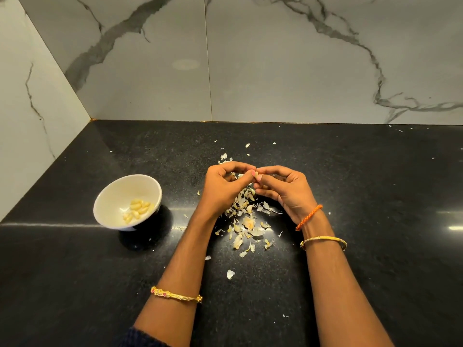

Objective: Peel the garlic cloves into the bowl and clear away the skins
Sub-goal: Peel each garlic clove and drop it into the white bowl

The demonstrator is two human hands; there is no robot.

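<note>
My left hand (221, 187) and my right hand (283, 189) meet above the black counter, fingertips together, both pinching one small garlic clove (258, 174), mostly hidden by the fingers. Under and in front of the hands lies a scattered pile of papery garlic skins (246, 222). A white bowl (110, 196) stands to the left of my left hand, with several peeled yellowish cloves (139, 209) at its bottom.
The black speckled counter (363, 196) runs into a corner of marble-look wall tiles (275, 66) at the back and left. Stray skin flakes (230, 274) lie near my forearms and towards the back wall. Bangles and an orange thread circle my wrists.
</note>
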